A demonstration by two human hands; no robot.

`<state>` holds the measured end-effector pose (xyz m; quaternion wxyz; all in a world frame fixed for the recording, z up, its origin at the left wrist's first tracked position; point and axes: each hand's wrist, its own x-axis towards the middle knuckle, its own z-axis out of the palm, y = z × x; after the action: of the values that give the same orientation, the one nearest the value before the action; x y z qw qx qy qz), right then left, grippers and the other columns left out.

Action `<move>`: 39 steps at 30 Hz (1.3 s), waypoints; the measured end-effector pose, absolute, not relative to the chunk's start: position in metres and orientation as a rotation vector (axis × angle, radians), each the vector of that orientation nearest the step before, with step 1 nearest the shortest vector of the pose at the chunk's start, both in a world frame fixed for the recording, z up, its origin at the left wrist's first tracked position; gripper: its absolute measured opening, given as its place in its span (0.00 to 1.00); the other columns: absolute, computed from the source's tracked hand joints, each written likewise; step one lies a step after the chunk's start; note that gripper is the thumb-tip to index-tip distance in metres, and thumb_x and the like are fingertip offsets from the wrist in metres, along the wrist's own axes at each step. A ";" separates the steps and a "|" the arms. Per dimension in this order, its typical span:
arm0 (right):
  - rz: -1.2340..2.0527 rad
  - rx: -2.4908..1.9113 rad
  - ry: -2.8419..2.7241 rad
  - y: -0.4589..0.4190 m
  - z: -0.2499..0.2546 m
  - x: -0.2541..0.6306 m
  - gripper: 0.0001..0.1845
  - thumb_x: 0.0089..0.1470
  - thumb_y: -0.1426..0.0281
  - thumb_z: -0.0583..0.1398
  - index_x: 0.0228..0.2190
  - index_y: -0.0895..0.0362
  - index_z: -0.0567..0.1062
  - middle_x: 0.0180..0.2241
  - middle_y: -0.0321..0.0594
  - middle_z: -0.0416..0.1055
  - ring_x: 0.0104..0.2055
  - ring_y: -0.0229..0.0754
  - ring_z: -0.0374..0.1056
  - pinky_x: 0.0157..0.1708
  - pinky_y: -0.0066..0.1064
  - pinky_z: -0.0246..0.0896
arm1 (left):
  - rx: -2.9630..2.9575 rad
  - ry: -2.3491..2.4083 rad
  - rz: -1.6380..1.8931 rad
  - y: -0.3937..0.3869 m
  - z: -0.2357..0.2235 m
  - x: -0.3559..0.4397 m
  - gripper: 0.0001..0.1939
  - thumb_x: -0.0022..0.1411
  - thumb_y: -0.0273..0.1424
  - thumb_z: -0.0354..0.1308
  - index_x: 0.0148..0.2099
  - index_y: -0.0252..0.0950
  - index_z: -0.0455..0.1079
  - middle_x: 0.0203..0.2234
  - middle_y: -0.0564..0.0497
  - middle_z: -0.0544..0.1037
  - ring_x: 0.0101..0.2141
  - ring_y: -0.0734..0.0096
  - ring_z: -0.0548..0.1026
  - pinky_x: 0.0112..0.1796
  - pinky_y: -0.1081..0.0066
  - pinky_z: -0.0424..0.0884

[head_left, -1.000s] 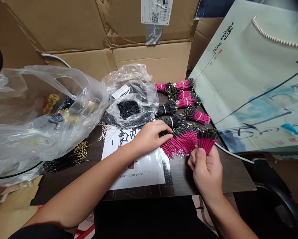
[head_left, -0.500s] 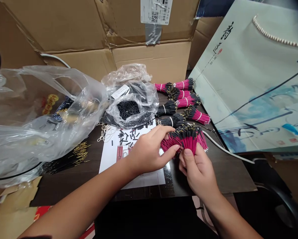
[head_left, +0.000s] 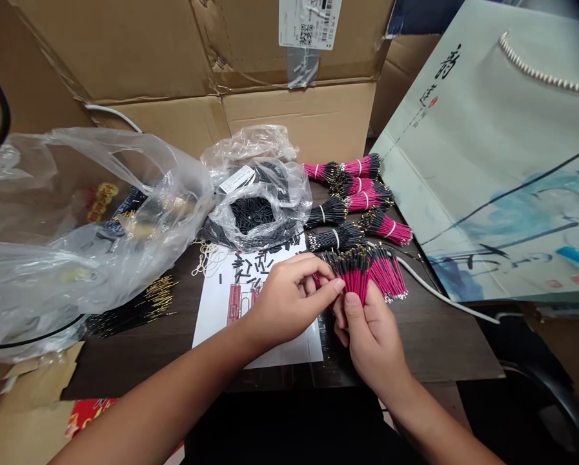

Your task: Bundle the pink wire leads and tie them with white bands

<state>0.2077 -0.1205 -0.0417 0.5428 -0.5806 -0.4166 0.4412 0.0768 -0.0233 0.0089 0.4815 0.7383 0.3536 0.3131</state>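
My right hand (head_left: 374, 329) grips a bundle of thin magenta wires (head_left: 355, 281), upright, with black sleeves and gold tips at the top. My left hand (head_left: 294, 290) is curled at the left side of this bundle, its thumb tip touching it and some magenta wires showing between thumb and index finger. Its other fingertips are hidden. Behind the right hand, loose magenta wires (head_left: 388, 274) lie on the table. Just beyond are a tied bundle of black wires (head_left: 335, 237) and a tied magenta bundle (head_left: 388, 226).
A clear plastic bag (head_left: 289, 226) holds many short black sleeves (head_left: 251, 214). Loose sleeves lie on a white paper (head_left: 282, 345), with rubber bands (head_left: 206, 258) beside it. Black wires (head_left: 134, 310) lie left under a plastic bag (head_left: 163, 187). A paper bag (head_left: 502, 194) stands right, cardboard (head_left: 299, 116) behind.
Both hands have shifted slightly left with the magenta bundle. The left hand's fingers have curled in and closed against the bundle, and more loose wires show right of it.
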 end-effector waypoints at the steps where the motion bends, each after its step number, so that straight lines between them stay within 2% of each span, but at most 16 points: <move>1: 1.036 -1.392 -1.004 -0.120 -0.041 0.207 0.14 0.68 0.58 0.51 0.33 0.53 0.62 0.24 0.29 0.60 0.22 0.31 0.56 0.21 0.27 0.52 | 1.799 0.861 0.764 -0.024 0.009 0.077 0.09 0.63 0.32 0.61 0.32 0.34 0.72 0.26 0.55 0.70 0.24 0.81 0.64 0.25 0.77 0.61; 7: 1.040 -1.403 -1.020 -0.118 -0.038 0.205 0.16 0.68 0.57 0.50 0.31 0.53 0.62 0.23 0.29 0.62 0.20 0.31 0.58 0.20 0.27 0.52 | 1.693 0.938 0.819 -0.023 0.010 0.074 0.10 0.65 0.33 0.59 0.31 0.35 0.69 0.25 0.55 0.69 0.24 0.79 0.65 0.26 0.74 0.62; 12: 1.066 -1.344 -0.841 -0.114 -0.034 0.205 0.13 0.67 0.57 0.52 0.36 0.53 0.65 0.25 0.30 0.64 0.21 0.30 0.55 0.18 0.25 0.52 | 1.635 0.880 0.755 -0.027 0.011 0.065 0.10 0.71 0.35 0.50 0.35 0.38 0.61 0.27 0.54 0.75 0.22 0.79 0.66 0.25 0.74 0.62; 17: 1.037 -1.142 -0.667 -0.106 -0.022 0.200 0.12 0.68 0.59 0.52 0.35 0.52 0.66 0.21 0.27 0.59 0.18 0.30 0.50 0.17 0.24 0.52 | 2.080 0.896 0.545 -0.043 0.011 0.058 0.06 0.68 0.31 0.51 0.38 0.38 0.67 0.18 0.59 0.68 0.18 0.78 0.62 0.23 0.73 0.56; 19: 1.059 -1.079 -0.592 -0.103 -0.019 0.197 0.11 0.68 0.60 0.52 0.36 0.52 0.66 0.20 0.27 0.59 0.17 0.29 0.50 0.18 0.24 0.53 | 2.175 0.875 0.514 -0.049 0.009 0.058 0.07 0.68 0.31 0.52 0.39 0.38 0.70 0.21 0.57 0.70 0.21 0.76 0.65 0.26 0.72 0.59; 21: 1.088 -1.040 -0.536 -0.102 -0.018 0.193 0.11 0.68 0.60 0.52 0.36 0.52 0.66 0.24 0.29 0.64 0.17 0.28 0.50 0.18 0.23 0.53 | 2.198 0.857 0.496 -0.053 0.007 0.058 0.09 0.69 0.33 0.51 0.38 0.38 0.72 0.25 0.54 0.74 0.26 0.73 0.70 0.30 0.70 0.62; 24: 1.098 -1.014 -0.501 -0.103 -0.019 0.188 0.10 0.68 0.59 0.53 0.37 0.52 0.66 0.30 0.31 0.68 0.18 0.26 0.51 0.18 0.22 0.52 | 2.177 0.878 0.501 -0.057 0.003 0.057 0.11 0.70 0.34 0.51 0.38 0.38 0.73 0.28 0.53 0.75 0.29 0.72 0.72 0.33 0.69 0.64; 27: 1.118 -1.016 -0.514 -0.104 -0.022 0.186 0.11 0.67 0.59 0.53 0.36 0.52 0.65 0.28 0.30 0.65 0.19 0.27 0.52 0.18 0.21 0.52 | 2.136 0.911 0.505 -0.058 0.000 0.055 0.10 0.70 0.35 0.52 0.40 0.40 0.73 0.26 0.55 0.74 0.28 0.73 0.70 0.32 0.69 0.63; 31: 1.165 -1.074 -0.570 -0.103 -0.027 0.186 0.12 0.66 0.58 0.54 0.36 0.53 0.64 0.24 0.27 0.59 0.18 0.27 0.50 0.16 0.20 0.51 | 2.096 0.931 0.441 -0.058 -0.002 0.052 0.10 0.70 0.35 0.51 0.40 0.39 0.72 0.29 0.54 0.76 0.31 0.71 0.72 0.34 0.69 0.64; 35: 1.136 -1.125 -0.621 -0.102 -0.027 0.190 0.12 0.66 0.57 0.55 0.37 0.53 0.64 0.23 0.26 0.57 0.18 0.28 0.50 0.15 0.21 0.51 | 2.109 0.911 0.407 -0.057 -0.002 0.043 0.10 0.70 0.34 0.51 0.39 0.38 0.72 0.32 0.53 0.77 0.33 0.70 0.73 0.36 0.68 0.65; 39: 1.099 -1.149 -0.631 -0.100 -0.023 0.197 0.13 0.64 0.56 0.56 0.36 0.53 0.65 0.23 0.27 0.56 0.18 0.28 0.49 0.15 0.21 0.52 | 2.245 0.983 0.375 -0.050 -0.003 0.024 0.12 0.70 0.34 0.50 0.37 0.37 0.71 0.29 0.52 0.75 0.30 0.70 0.71 0.33 0.68 0.64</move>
<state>0.1971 -0.0995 -0.0235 0.6558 -0.5071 -0.2786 0.4849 0.0245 -0.0505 -0.0031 0.3252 0.8562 0.3751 0.1431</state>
